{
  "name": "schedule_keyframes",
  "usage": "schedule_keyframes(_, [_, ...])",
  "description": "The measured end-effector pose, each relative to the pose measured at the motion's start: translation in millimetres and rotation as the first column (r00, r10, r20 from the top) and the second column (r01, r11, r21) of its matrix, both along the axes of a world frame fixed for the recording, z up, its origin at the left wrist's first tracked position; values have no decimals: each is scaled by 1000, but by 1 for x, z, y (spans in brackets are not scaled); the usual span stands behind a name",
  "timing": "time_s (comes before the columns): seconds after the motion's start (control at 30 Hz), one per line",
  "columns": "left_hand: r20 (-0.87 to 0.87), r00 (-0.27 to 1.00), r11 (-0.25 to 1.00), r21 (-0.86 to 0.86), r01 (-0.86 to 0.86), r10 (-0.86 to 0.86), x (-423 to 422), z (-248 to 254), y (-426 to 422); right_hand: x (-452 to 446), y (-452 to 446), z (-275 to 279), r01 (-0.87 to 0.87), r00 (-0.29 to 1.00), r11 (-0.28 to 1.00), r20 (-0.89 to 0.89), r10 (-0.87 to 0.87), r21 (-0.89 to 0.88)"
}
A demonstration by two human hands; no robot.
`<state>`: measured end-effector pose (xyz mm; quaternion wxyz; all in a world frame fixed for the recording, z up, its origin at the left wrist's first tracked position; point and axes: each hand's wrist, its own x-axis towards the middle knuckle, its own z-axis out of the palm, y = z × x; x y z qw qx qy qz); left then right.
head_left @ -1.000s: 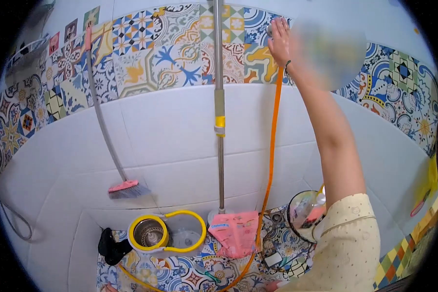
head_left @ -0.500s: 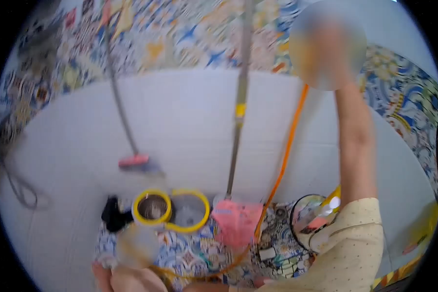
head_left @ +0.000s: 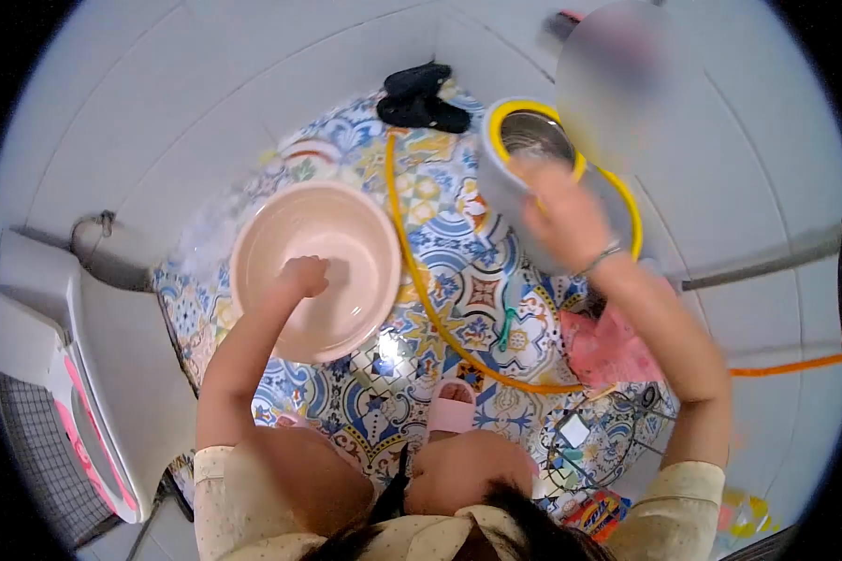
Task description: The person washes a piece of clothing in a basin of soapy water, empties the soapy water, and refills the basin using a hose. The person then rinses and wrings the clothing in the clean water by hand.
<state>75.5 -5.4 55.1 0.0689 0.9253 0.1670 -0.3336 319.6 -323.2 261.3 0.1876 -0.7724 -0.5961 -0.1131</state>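
Observation:
My left hand [head_left: 306, 277] is over a pale pink basin [head_left: 239, 243], its fingers curled into a fist with nothing visible in them. The basin stands on the patterned floor and appears to have clear water in it. My right hand [head_left: 571, 220] is smeared by motion beside the grey mop bucket [head_left: 505, 182] with yellow rims, and partly covers it. Whether those fingers touch the bucket or hold anything is not clear. A metal spin basket [head_left: 538, 131] shows inside the bucket.
A yellow hose [head_left: 428, 304] curves between basin and bucket. Black slippers [head_left: 421, 110] lie by the far wall. A green brush-like item [head_left: 506, 329] and a pink dustpan-like piece [head_left: 601, 348] are on the right. A toilet [head_left: 122, 327] stands left.
The view has swung down from the walls to the floor. My right arm has come down from a high reach to beside the bucket. The basin and my left fist now show.

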Motion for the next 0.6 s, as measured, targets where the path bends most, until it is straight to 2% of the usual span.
schedule_keyframes(0.07, [-119,992,999,-28,31,-34,-12,-17,0,-18,23,-100,-36,965,990,-261,-1,-138])
schedule_keyframes(0.1, [-107,994,999,-42,11,-15,-18,-22,1,-29,38,-133,19,930,968,-352,-109,-250])
schedule_keyframes(0.17, [-78,997,997,-72,-23,17,-31,-33,-1,-30,72,-195,21,838,922,-497,-227,-386])
schedule_keyframes(0.27, [107,994,998,-68,-18,25,-44,-50,-6,-19,121,-280,76,719,855,-566,-403,-513])
schedule_keyframes(0.33, [79,996,995,-97,-23,31,-47,-66,-2,-7,149,-336,80,585,810,-630,-510,-582])
schedule_keyframes(0.37, [82,996,993,-111,-37,46,-54,-87,0,-6,158,-352,76,513,784,-649,-561,-617])
schedule_keyframes(0.47, [142,987,996,-56,-66,73,-67,-122,-6,-21,180,-337,223,726,758,-414,-549,-613])
schedule_keyframes(0.5, [168,983,997,-16,-70,72,-68,-124,-6,-17,188,-345,209,750,753,-392,-533,-624])
schedule_keyframes(0.6, [200,978,998,-16,-62,64,-68,-126,-8,-13,195,-359,168,689,718,-440,-576,-676])
